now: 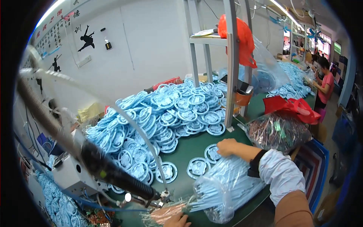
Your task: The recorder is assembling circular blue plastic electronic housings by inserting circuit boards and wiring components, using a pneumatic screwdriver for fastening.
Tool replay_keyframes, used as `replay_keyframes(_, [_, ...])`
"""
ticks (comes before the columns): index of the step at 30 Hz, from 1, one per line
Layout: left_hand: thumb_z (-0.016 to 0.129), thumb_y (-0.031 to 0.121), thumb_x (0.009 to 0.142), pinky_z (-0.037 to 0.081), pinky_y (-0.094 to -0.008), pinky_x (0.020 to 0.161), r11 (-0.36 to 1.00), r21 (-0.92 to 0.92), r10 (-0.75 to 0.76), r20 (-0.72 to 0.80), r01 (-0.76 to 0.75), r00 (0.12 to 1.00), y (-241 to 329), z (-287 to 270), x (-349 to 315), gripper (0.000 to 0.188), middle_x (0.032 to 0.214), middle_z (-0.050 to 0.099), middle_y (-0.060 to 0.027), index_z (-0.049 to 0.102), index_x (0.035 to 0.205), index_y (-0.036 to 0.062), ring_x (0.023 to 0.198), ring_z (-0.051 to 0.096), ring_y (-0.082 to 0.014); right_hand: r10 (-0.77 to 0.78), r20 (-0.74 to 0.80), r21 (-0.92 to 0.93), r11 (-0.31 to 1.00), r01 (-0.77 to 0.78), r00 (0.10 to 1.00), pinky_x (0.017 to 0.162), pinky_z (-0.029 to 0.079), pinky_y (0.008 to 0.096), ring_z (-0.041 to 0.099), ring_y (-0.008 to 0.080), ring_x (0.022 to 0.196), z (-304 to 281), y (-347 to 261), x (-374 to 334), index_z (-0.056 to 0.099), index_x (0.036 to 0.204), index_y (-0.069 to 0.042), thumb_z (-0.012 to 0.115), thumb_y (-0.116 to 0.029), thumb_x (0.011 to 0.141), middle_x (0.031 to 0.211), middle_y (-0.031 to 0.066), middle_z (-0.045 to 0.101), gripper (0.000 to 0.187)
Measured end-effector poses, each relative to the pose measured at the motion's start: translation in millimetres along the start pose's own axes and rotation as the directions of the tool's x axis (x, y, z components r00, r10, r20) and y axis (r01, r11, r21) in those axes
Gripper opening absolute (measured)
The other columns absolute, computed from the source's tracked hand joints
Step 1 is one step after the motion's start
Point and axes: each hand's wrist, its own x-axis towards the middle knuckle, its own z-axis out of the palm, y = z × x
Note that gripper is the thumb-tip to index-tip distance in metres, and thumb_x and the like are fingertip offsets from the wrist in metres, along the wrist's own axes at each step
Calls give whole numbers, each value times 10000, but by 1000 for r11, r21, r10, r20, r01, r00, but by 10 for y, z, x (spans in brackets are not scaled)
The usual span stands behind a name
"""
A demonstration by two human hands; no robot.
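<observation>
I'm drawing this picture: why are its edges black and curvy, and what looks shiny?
Head view: fisheye lens bends straight edges and leaves a dark rim; head view, upper left: ceiling light glares white; head view, lower middle: clear bag shines.

Heaped at the centre, we see round pieces (196, 99) of smooth, moulded-looking plastic with a soft sheen and raised relief. The green table (183, 155) beneath them looks smooth and matt. At lower centre, we find slender sticks (236, 185), plastic by their look, in a glossy, crinkled, transparent plastic bag (222, 211). The shelf post (231, 72) at upper centre seems smooth painted metal; the red bag (245, 43) beside it, thin, wrinkled, shiny plastic. Toward the lower right, we notice a sleeve (281, 172) of creased, gathered cloth.
</observation>
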Motion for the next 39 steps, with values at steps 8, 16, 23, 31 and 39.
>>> replay_keyframes(8, [744, 402, 664, 235, -567, 1009, 882, 177, -471, 336, 436, 816, 168, -27, 350, 1010, 1416, 149, -321, 199, 1365, -80, 1307, 146, -485, -324, 43, 300, 907, 297, 945, 846, 458, 463, 566, 359, 1009, -737, -472, 457, 577, 1131, -114, 514, -313, 803, 1150, 137, 580, 389])
replay_keyframes(16, [770, 415, 601, 125, -656, 988, 850, 169, -523, 393, 499, 757, 186, -61, 435, 1125, 1446, 48, -304, 131, 1394, -65, 1329, 69, -482, 589, -345, 767, 626, -142, 731, 911, 395, 485, 429, 417, 1146, -1294, 305, 2245, 398, 1290, -106, 503, -336, 863, 1256, 259, 438, 497])
replay_keyframes(23, [752, 462, 580, 135, -661, 983, 829, 183, -556, 379, 529, 740, 193, 27, 332, 1152, 1464, 55, -259, 121, 1412, -25, 1339, 78, -453, 773, -229, 827, 475, -300, 591, 954, 320, 546, 369, 415, 1212, -1432, 758, 2926, 372, 1344, -164, 344, -517, 890, 1352, 230, 357, 575])
replay_keyframes(31, [732, 477, 611, 160, -652, 986, 821, 96, -554, 373, 563, 745, 165, 44, 371, 1112, 1460, 107, -251, 137, 1412, -13, 1334, 123, -445, 538, -344, 678, 710, -193, 770, 1033, 240, 454, 411, 386, 1212, -1339, 773, 3209, 402, 1332, -58, 346, -691, 804, 1309, 220, 445, 826])
replay_keyframes(39, [666, 627, 604, 135, -705, 947, 837, 324, -541, 367, 441, 757, 57, 320, 227, 1128, 1443, 161, -261, 204, 1395, -33, 1332, 153, -425, 362, -436, 777, 614, 141, 824, 997, 340, 368, 414, 345, 1225, -1079, 439, 2694, 395, 1316, 1, 618, -542, 752, 1316, 229, 432, 814])
